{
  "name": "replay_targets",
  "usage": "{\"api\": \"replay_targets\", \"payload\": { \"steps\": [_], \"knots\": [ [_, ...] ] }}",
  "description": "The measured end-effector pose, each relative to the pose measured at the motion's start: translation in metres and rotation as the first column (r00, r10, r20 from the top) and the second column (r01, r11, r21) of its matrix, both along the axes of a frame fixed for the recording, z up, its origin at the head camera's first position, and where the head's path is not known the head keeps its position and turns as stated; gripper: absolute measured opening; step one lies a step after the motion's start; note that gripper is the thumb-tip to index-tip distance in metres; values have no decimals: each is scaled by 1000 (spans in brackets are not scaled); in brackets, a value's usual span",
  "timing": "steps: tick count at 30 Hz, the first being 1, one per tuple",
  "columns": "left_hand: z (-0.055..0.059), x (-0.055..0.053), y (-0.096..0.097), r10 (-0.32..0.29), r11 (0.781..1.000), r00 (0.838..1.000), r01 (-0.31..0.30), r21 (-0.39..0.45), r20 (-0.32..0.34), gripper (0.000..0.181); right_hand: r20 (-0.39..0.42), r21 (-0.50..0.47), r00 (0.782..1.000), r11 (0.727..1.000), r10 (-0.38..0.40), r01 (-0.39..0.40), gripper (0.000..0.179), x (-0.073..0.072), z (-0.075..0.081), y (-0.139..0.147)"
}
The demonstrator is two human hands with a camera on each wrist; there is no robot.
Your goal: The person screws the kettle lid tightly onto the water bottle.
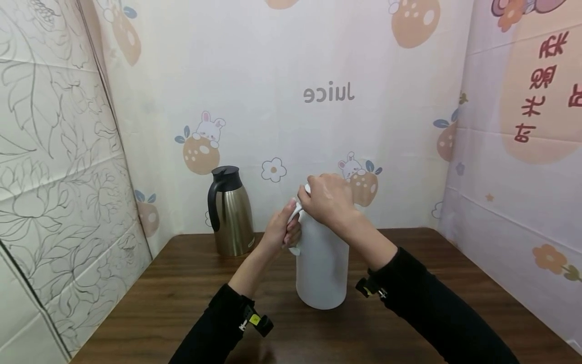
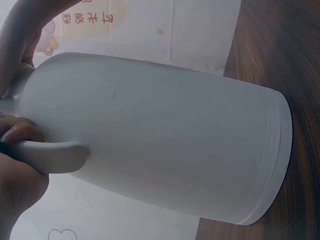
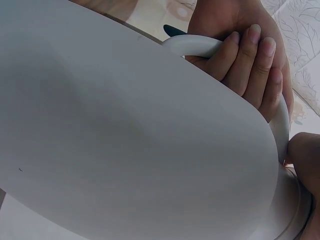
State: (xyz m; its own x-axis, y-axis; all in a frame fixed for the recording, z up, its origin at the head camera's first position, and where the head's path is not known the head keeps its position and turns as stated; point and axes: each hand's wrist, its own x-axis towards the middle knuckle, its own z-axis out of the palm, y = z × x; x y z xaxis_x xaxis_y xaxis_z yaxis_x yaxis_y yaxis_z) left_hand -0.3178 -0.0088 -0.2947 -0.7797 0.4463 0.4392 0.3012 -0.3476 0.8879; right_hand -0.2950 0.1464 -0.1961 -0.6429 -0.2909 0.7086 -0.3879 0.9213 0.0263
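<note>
A white thermos jug (image 1: pixel 322 268) stands upright on the wooden table in the head view. The left hand (image 1: pixel 278 227) grips its looped handle (image 3: pixel 200 46), with the fingers wrapped through the loop, as the right wrist view shows. Over the top of the jug lies the right hand (image 1: pixel 331 199), its fingers curled around the lid. Most of the lid is hidden beneath that hand. In the left wrist view the jug's smooth body (image 2: pixel 155 135) fills the middle, with its base toward the table.
A steel thermos jug (image 1: pixel 236 217) with a black lid and black handle stands at the back left of the brown table (image 1: pixel 191 288). Printed cloth (image 1: pixel 254 131) hangs behind and on both sides. Each black sleeve carries a small wrist device.
</note>
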Motion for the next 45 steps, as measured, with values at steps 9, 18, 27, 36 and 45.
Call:
{"api": "replay_targets", "payload": {
  "steps": [9, 18, 27, 36, 45],
  "knots": [
    [-2, 1, 2, 4, 1000, 1000, -4, -19, 12, 60, 134, 29, 991, 999, -22, 18, 39, 6, 4, 4],
    [1, 1, -1, 16, 1000, 1000, -16, -8, 5, 60, 394, 29, 911, 988, 126, -149, 69, 6, 32, 26],
    [-1, -2, -2, 1, 1000, 1000, -1, -8, -9, 60, 192, -1, 774, 788, 604, -615, 33, -28, 25, 53],
    [0, -2, 0, -13, 1000, 1000, 13, -7, 3, 60, 180, -13, 718, 732, 672, -681, 27, -42, 14, 58],
    [0, -3, -1, -7, 1000, 1000, 7, -1, 6, 60, 145, -8, 780, 789, 608, -614, 23, -39, 9, 50]
  ]
}}
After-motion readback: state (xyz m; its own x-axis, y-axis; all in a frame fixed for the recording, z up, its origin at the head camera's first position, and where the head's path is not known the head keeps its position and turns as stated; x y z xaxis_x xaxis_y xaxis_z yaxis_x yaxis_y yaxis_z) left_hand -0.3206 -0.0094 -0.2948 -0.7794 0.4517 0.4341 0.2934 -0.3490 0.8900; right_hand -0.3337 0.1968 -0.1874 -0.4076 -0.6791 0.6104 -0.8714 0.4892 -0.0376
